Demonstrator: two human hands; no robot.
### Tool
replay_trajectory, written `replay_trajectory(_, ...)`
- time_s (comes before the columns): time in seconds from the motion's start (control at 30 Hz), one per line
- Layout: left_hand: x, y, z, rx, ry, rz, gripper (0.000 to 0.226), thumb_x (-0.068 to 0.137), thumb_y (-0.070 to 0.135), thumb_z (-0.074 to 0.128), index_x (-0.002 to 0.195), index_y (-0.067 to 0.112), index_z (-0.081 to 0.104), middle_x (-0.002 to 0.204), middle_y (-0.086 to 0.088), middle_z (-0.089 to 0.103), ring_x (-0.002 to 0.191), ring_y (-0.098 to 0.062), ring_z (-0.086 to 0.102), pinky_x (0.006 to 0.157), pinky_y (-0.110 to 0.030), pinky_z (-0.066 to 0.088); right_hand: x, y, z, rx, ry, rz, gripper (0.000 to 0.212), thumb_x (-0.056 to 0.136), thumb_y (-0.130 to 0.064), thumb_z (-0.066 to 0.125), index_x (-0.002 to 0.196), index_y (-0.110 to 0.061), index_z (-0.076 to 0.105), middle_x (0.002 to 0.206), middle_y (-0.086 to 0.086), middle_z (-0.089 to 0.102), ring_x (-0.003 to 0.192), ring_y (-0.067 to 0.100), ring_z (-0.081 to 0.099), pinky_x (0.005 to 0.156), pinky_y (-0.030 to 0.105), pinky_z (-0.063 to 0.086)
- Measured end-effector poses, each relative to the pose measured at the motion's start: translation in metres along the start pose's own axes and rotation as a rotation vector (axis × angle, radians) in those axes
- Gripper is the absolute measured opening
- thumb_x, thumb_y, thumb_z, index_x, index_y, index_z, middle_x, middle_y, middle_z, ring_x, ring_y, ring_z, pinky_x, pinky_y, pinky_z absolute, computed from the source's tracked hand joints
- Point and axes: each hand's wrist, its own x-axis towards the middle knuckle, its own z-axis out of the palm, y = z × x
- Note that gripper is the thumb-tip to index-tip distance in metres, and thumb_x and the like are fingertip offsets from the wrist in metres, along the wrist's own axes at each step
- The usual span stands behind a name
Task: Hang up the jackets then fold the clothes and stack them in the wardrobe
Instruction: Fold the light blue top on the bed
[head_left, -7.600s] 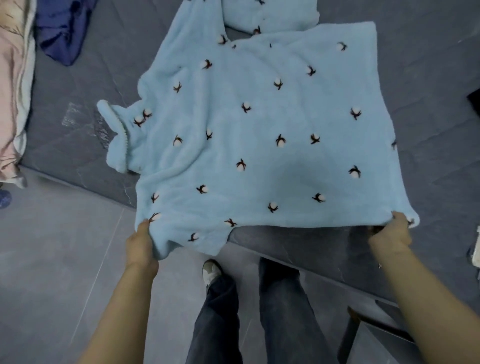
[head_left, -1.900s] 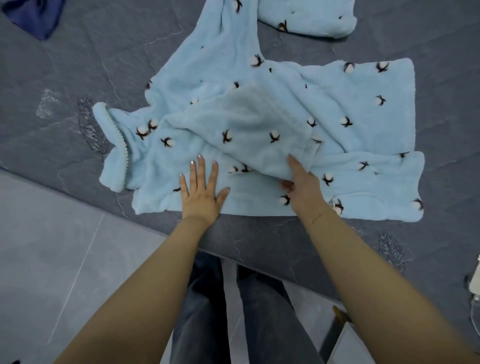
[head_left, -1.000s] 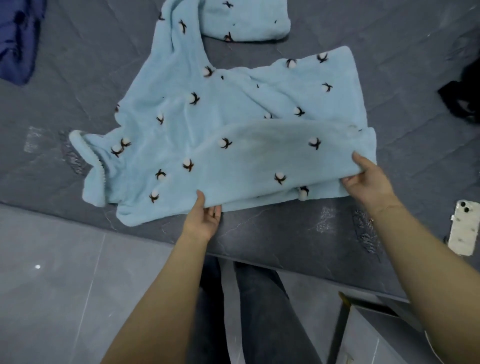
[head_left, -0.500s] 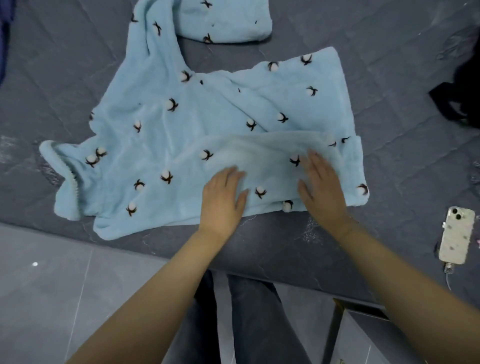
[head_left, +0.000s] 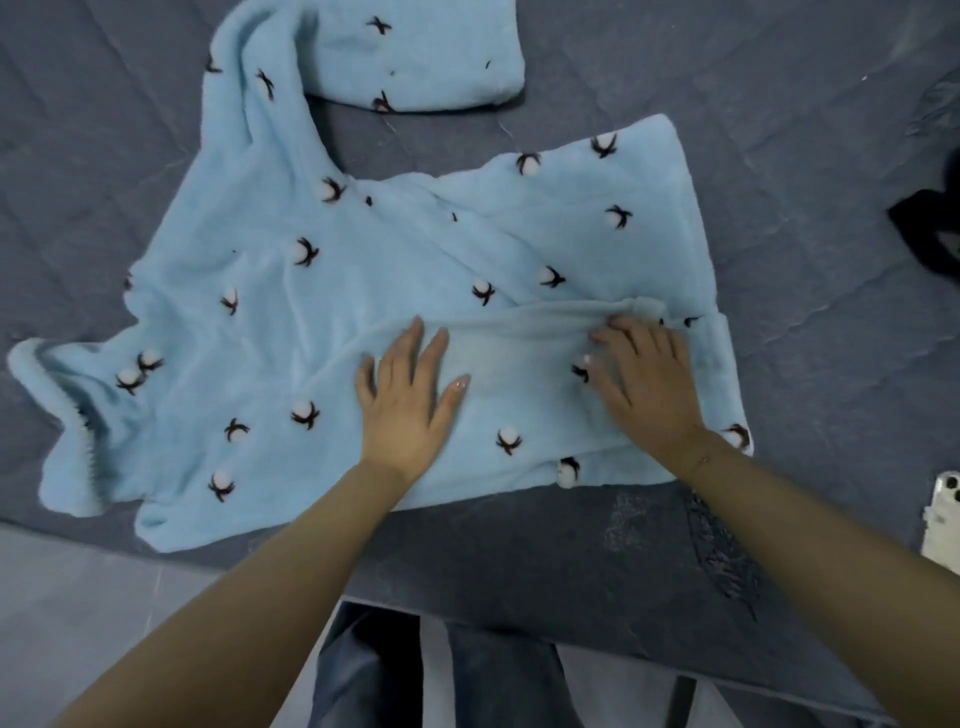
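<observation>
A light blue fleece top (head_left: 363, 291) with small white cotton-ball motifs lies spread on the dark grey bed cover (head_left: 805, 312). Its lower hem is folded up over the body, making a flap along the near edge. My left hand (head_left: 408, 400) lies flat on that flap, fingers straight and spread. My right hand (head_left: 644, 384) presses on the flap's right part, fingertips at the bunched fold edge. One sleeve (head_left: 415, 57) stretches away at the top, and the other sleeve's cuff (head_left: 57, 395) lies at the far left.
A white phone (head_left: 941, 519) lies at the right edge of the bed. A black item (head_left: 930, 234) sits at the far right. The bed's near edge runs just below the top, with grey floor (head_left: 104, 597) and my legs beneath.
Both hands have slid a little farther up the folded flap, smoothing it. Before that they folded the hem up over the body. The view has moved closer.
</observation>
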Motion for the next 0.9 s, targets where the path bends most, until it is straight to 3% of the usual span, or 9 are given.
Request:
replay_trajectory(0.1,0.036,0.004,-0.037,-0.144,0.197,0.048,0.043,0.099,0.033,0.044,0.139,0.019,0.047,0.144,-0.002,0.045,0.132,-0.017,0.040,0.106,-0.035,0.022,0.058,-0.001,-0.027,0.133,0.067,-0.069,0.022,0.097,-0.013,0.049,0.100,0.001,0.066,0.101,0.018,0.061,0.093,0.037,0.058,0.078,0.048,0.047)
replay_trajectory(0.2,0.095,0.001,-0.063,-0.084,0.238,0.088,0.035,0.097,0.022,0.050,0.131,0.014,0.054,0.135,-0.005,0.053,0.123,-0.025,0.047,0.101,-0.033,0.025,0.125,0.004,-0.042,0.085,0.032,-0.134,0.028,0.090,0.000,0.054,0.116,0.001,0.063,0.121,0.021,0.058,0.111,0.041,0.053,0.090,0.050,0.044)
replay_trajectory(0.3,0.150,-0.013,-0.075,0.099,0.168,0.107,0.042,0.098,0.034,0.051,0.135,0.015,0.051,0.140,-0.006,0.049,0.128,-0.026,0.044,0.108,-0.041,0.021,0.181,0.022,-0.046,-0.148,-0.153,-0.115,0.056,0.089,-0.008,0.054,0.144,-0.007,0.042,0.152,0.015,0.035,0.140,0.035,0.031,0.113,0.049,0.025)
replay_trajectory(0.4,0.176,-0.040,-0.081,0.276,-0.015,0.035,0.061,0.092,0.052,0.054,0.140,0.016,0.045,0.139,-0.008,0.046,0.131,-0.028,0.039,0.113,-0.049,0.013,0.210,0.042,-0.046,-0.182,-0.306,-0.024,0.056,0.092,-0.025,0.063,0.141,-0.007,0.043,0.146,0.017,0.041,0.138,0.034,0.033,0.118,0.050,0.012)
replay_trajectory(0.53,0.180,-0.073,-0.099,0.379,0.001,0.082,0.055,0.088,0.054,0.058,0.123,0.011,0.057,0.115,-0.015,0.058,0.111,-0.032,0.049,0.093,-0.044,0.024,0.217,0.065,-0.067,-0.112,-0.357,-0.029,0.040,0.098,-0.036,0.053,0.120,-0.003,0.061,0.119,0.020,0.064,0.104,0.035,0.057,0.091,0.038,0.035)
replay_trajectory(0.6,0.180,-0.087,-0.114,0.368,0.044,0.219,0.052,0.087,0.055,0.055,0.107,0.009,0.064,0.096,-0.014,0.064,0.095,-0.034,0.055,0.081,-0.043,0.026,0.220,0.076,-0.089,-0.076,-0.508,0.085,0.053,0.095,-0.053,0.042,0.111,-0.009,0.067,0.108,0.015,0.067,0.087,0.028,0.056,0.077,0.034,0.036)
replay_trajectory(0.7,0.186,-0.100,-0.135,0.414,0.090,0.346,0.052,0.087,0.059,0.046,0.091,0.011,0.065,0.081,-0.010,0.059,0.081,-0.032,0.058,0.073,-0.041,0.026,0.239,0.089,-0.109,-0.191,-0.569,0.260,0.077,0.082,-0.077,0.029,0.102,-0.016,0.072,0.102,0.014,0.067,0.086,0.028,0.054,0.078,0.038,0.039)
replay_trajectory(0.83,0.204,-0.100,-0.138,0.411,-0.058,0.218,0.039,0.086,0.041,0.068,0.112,0.013,0.065,0.100,-0.010,0.056,0.103,-0.032,0.053,0.080,-0.040,0.022,0.257,0.081,-0.096,-0.425,-0.475,0.251,0.062,0.098,-0.061,0.030,0.118,-0.015,0.065,0.111,0.017,0.064,0.101,0.035,0.056,0.080,0.040,0.040)
replay_trajectory(0.9,0.208,-0.095,-0.130,0.352,-0.111,0.200,0.044,0.083,0.033,0.072,0.122,0.018,0.060,0.110,-0.006,0.055,0.112,-0.029,0.046,0.090,-0.039,0.020,0.257,0.073,-0.082,-0.356,-0.353,0.100,0.052,0.103,-0.045,0.033,0.117,-0.003,0.061,0.111,0.023,0.060,0.105,0.040,0.054,0.088,0.047,0.040)
